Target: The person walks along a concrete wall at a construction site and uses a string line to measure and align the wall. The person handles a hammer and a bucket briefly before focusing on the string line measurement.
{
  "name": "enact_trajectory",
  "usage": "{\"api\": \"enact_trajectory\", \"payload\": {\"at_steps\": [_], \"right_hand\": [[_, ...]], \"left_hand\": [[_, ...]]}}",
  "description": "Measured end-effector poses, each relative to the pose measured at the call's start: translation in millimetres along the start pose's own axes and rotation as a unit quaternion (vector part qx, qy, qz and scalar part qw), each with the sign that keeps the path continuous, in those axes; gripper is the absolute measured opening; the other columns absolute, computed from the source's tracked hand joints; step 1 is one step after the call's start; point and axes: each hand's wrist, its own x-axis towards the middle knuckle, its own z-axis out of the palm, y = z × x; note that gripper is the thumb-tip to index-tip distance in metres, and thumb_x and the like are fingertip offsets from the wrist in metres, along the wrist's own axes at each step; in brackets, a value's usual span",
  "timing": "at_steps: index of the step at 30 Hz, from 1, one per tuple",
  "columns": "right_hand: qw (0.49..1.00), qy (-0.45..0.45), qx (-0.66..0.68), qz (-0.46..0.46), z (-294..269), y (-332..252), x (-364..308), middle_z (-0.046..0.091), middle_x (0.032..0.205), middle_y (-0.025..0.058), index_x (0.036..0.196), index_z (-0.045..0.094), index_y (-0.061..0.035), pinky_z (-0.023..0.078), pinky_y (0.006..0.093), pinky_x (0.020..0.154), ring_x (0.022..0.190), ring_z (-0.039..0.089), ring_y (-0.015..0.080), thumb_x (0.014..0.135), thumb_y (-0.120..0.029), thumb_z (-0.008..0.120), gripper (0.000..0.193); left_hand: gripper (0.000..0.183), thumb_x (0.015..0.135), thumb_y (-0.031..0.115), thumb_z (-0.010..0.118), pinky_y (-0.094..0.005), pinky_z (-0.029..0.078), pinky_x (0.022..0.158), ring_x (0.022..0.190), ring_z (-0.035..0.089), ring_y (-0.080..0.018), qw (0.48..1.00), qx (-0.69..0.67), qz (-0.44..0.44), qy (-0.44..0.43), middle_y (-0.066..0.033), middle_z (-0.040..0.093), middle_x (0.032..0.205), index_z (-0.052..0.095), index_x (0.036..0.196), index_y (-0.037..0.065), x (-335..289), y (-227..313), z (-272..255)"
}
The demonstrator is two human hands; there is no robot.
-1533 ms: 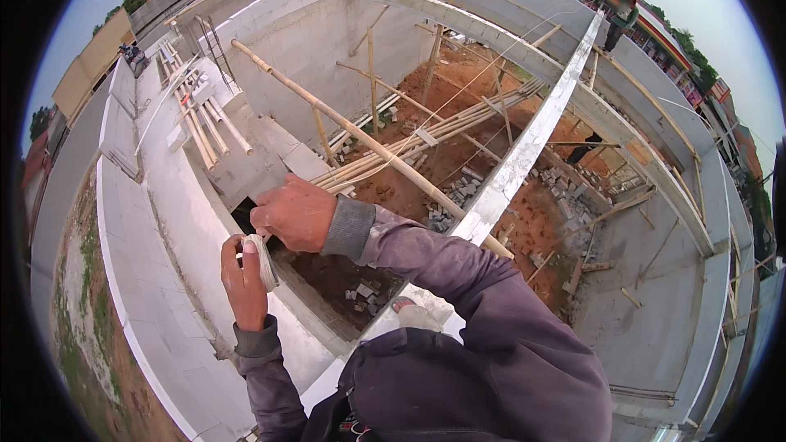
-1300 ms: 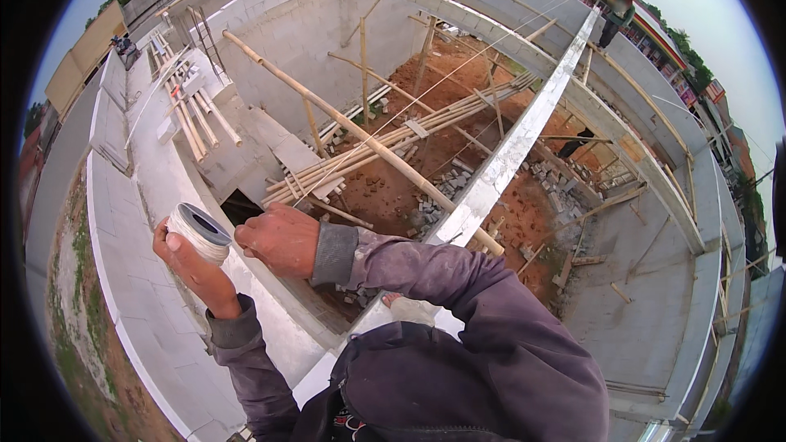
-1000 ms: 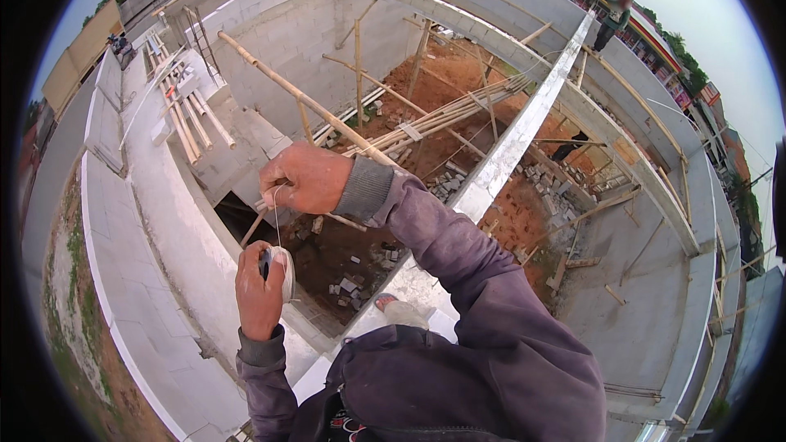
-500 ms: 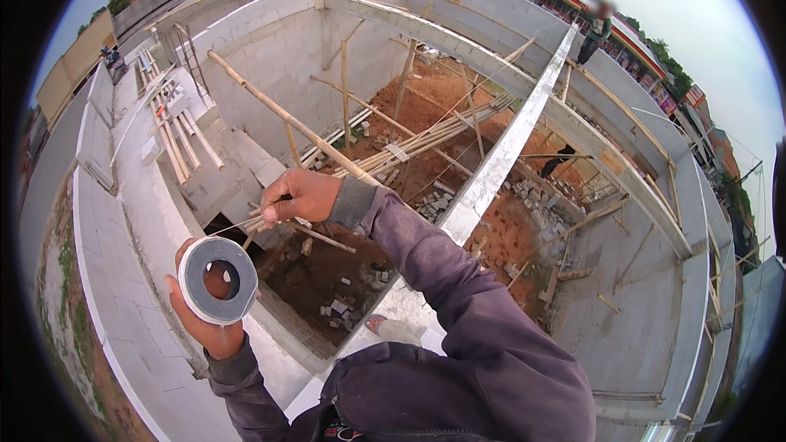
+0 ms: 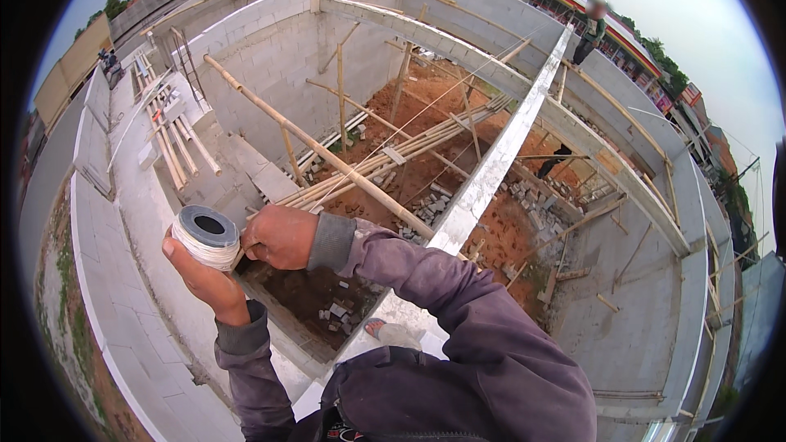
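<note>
My left hand [image 5: 209, 278] is wrapped round a spool of white string [image 5: 209, 252], a thick roll with a grey end face and a dark centre hole, tilted so its wound side shows. Close against the spool's right side is my right hand [image 5: 282, 237], its fingers curled in a pinch on the string; the fingertips are partly hidden. A thin pale line stretches from near my right hand across the open space toward the far end of the white beam [image 5: 499, 172].
Below lies a pit with reddish soil [image 5: 417, 98], rubble and bamboo poles [image 5: 319, 160]. Grey block walls [image 5: 270, 57] surround it. Several poles rest on the ledge [image 5: 176, 135] at left. A person [image 5: 589, 33] stands at the beam's far end. My sandalled foot [image 5: 375, 326] is on the beam.
My right hand has come down and in against the spool. The spool has turned from facing me to showing its wound side, and has risen slightly. The stretched line shows more clearly.
</note>
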Motion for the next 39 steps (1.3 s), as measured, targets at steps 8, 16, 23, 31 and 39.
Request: {"api": "enact_trajectory", "payload": {"at_steps": [8,16,23,31,39], "right_hand": [[0.995,-0.054,-0.048,0.072,-14,-6,1,0.065,0.079,0.0199,0.080,0.068,-0.0024,0.050,0.0454,0.070,0.079,0.064,0.0395,0.074,-0.006,0.060,0.011],[0.994,-0.032,-0.074,0.080,-21,-6,-5,0.066,0.083,0.0209,0.083,0.068,-0.0007,0.051,0.0461,0.073,0.083,0.064,0.0396,0.074,-0.006,0.060,0.014],[0.992,-0.025,-0.097,0.072,-21,-8,-7,0.066,0.084,0.0202,0.083,0.069,-0.0009,0.051,0.0461,0.074,0.083,0.064,0.0396,0.073,-0.005,0.059,0.014],[0.984,-0.010,-0.145,0.104,-29,-12,-10,0.066,0.082,0.0181,0.083,0.069,-0.0020,0.051,0.0453,0.072,0.083,0.064,0.0382,0.073,-0.005,0.059,0.014],[0.989,0.088,-0.082,0.082,-61,-29,-14,0.065,0.079,0.0174,0.083,0.067,0.0000,0.050,0.0444,0.071,0.081,0.064,0.0376,0.078,-0.003,0.063,0.007]], "left_hand": [[0.057,0.102,0.050,0.033,-0.0346,0.044,0.094,0.106,0.055,-0.0199,0.999,0.041,0.024,-0.017,-0.0104,0.055,0.116,0.044,0.128,0.001,-1,1,13],[0.056,0.102,0.049,0.033,-0.0339,0.043,0.095,0.108,0.055,-0.0198,1.000,0.012,0.002,-0.009,-0.0094,0.055,0.117,0.045,0.128,0.001,-1,0,17],[0.055,0.103,0.048,0.031,-0.0337,0.042,0.097,0.109,0.054,-0.0195,0.999,-0.004,0.028,-0.030,-0.0093,0.055,0.119,0.045,0.128,0.001,-3,-4,10],[0.055,0.103,0.047,0.032,-0.0350,0.043,0.097,0.110,0.055,-0.0202,0.999,-0.045,0.012,-0.019,-0.0103,0.055,0.120,0.046,0.128,0.001,0,2,10],[0.054,0.103,0.047,0.031,-0.0354,0.045,0.094,0.106,0.057,-0.0206,0.985,-0.142,0.039,-0.087,-0.0108,0.057,0.115,0.049,0.124,0.001,-3,2,44]]}}
